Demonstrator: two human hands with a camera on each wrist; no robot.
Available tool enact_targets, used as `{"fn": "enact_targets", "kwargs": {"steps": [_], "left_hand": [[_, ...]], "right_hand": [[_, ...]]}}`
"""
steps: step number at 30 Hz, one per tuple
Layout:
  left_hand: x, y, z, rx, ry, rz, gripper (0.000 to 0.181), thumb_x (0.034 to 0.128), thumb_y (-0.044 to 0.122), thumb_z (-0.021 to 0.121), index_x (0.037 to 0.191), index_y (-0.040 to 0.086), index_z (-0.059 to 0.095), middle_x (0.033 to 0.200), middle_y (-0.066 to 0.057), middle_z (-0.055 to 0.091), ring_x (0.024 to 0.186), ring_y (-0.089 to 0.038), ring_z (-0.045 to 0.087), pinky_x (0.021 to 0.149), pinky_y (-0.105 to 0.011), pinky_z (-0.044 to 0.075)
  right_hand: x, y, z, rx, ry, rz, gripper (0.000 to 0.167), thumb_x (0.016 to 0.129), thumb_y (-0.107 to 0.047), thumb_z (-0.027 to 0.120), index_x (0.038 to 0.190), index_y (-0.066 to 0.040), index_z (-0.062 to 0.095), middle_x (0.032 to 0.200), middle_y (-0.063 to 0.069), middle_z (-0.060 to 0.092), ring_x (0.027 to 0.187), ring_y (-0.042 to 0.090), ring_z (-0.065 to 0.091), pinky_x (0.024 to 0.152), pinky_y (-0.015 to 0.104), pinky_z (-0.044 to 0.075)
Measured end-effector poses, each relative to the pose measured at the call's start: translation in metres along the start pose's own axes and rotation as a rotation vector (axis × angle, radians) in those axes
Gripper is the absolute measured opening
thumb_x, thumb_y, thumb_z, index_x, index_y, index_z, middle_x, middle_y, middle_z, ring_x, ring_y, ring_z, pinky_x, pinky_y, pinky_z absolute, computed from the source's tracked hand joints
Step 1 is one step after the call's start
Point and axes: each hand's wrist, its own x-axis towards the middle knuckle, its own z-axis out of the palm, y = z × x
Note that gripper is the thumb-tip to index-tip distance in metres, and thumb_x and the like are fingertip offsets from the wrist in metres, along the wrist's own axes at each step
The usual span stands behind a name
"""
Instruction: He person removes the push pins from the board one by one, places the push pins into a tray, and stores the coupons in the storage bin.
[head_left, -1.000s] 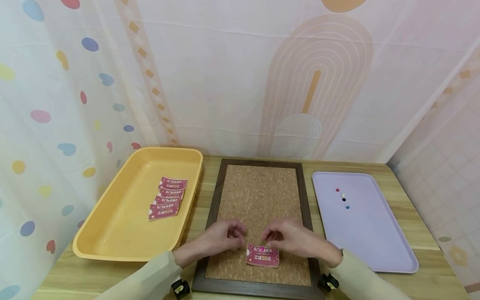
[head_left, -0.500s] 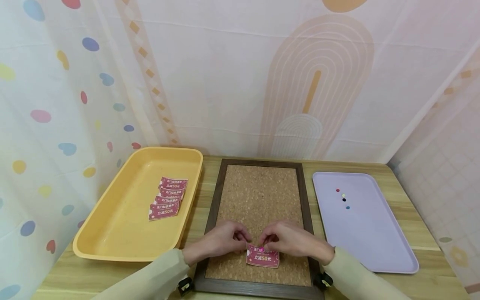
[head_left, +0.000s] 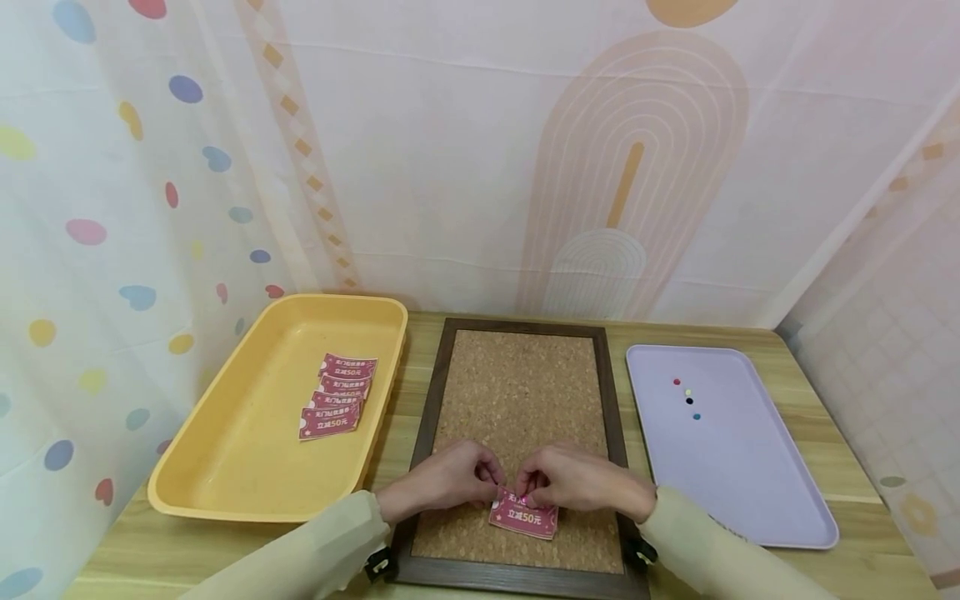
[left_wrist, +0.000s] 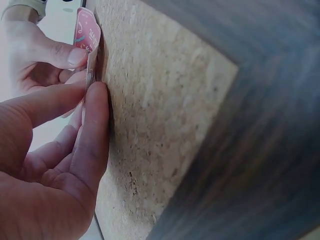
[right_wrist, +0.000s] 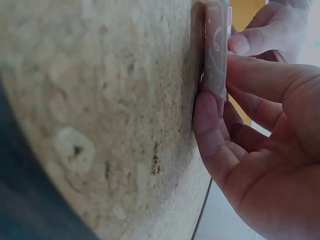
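Observation:
A red paper coupon (head_left: 522, 517) lies low on the framed cork board (head_left: 525, 392), its upper edge between my hands. A pink push pin (head_left: 523, 497) shows at its top, mostly covered by right fingertips. My left hand (head_left: 459, 475) pinches the coupon's upper left corner; in the left wrist view the paper (left_wrist: 89, 32) runs between thumb and finger. With curled fingers, my right hand (head_left: 573, 477) grips the upper right part. The right wrist view has the coupon's edge (right_wrist: 216, 55) between that thumb and finger, slightly off the cork.
At left, a yellow tub (head_left: 225, 467) holds several overlapping red coupons (head_left: 330, 421). At right, a lilac tray (head_left: 757, 467) carries several small pins (head_left: 689, 401) in a loose row. All stand on a wooden table (head_left: 855, 467) before a patterned curtain.
Both hands have closed in on the coupon's top edge, the left moving right. The coupon has tilted slightly, and the right fingers now cover most of the pink pin.

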Motion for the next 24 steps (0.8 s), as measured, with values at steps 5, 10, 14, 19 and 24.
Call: {"fn": "enact_targets", "kwargs": {"steps": [5,10,14,19,24], "left_hand": [[-0.0001,0.0004,0.0012,0.011,0.015,0.005,0.01,0.0869,0.0,0.074,0.085,0.009,0.075,0.073,0.003,0.071,0.062,-0.01,0.067,0.056,-0.023,0.052],[-0.0006,0.0,0.0027,-0.005,0.03,0.006,0.01,0.084,-0.002,0.074,0.083,0.008,0.075,0.073,0.003,0.071,0.061,-0.011,0.068,0.056,-0.023,0.054],[-0.001,-0.0012,0.0041,-0.02,0.035,0.005,0.01,0.0829,-0.003,0.075,0.082,0.008,0.075,0.072,0.003,0.072,0.06,-0.011,0.068,0.055,-0.024,0.055],[-0.0011,-0.0026,0.0053,-0.024,0.042,0.008,0.011,0.0831,-0.003,0.074,0.082,0.008,0.076,0.071,0.003,0.072,0.059,-0.011,0.068,0.055,-0.024,0.056],[-0.0014,-0.0033,0.0054,-0.036,0.049,0.014,0.012,0.0826,-0.004,0.073,0.082,0.007,0.076,0.072,0.002,0.072,0.059,-0.01,0.068,0.055,-0.024,0.056]], "right_hand": [[0.002,-0.0031,0.0001,-0.031,-0.01,0.007,0.02,0.09,0.0,0.072,0.086,-0.019,0.073,0.071,-0.017,0.06,0.062,-0.002,0.052,0.06,0.021,0.045],[0.0028,-0.0044,0.0005,-0.052,-0.008,0.003,0.021,0.09,0.001,0.072,0.085,-0.019,0.072,0.07,-0.017,0.059,0.061,-0.002,0.051,0.058,0.02,0.044],[0.0035,-0.0046,0.0008,-0.061,-0.009,0.003,0.02,0.089,0.0,0.074,0.084,-0.019,0.072,0.07,-0.017,0.059,0.06,-0.001,0.05,0.058,0.02,0.043],[0.0039,-0.0051,0.0008,-0.078,-0.007,0.0,0.021,0.088,-0.001,0.075,0.082,-0.02,0.071,0.07,-0.017,0.058,0.06,-0.002,0.049,0.057,0.02,0.042],[0.0043,-0.0056,0.0005,-0.085,-0.005,-0.003,0.021,0.088,-0.001,0.075,0.08,-0.02,0.07,0.069,-0.016,0.057,0.06,-0.001,0.048,0.057,0.02,0.04]]}}
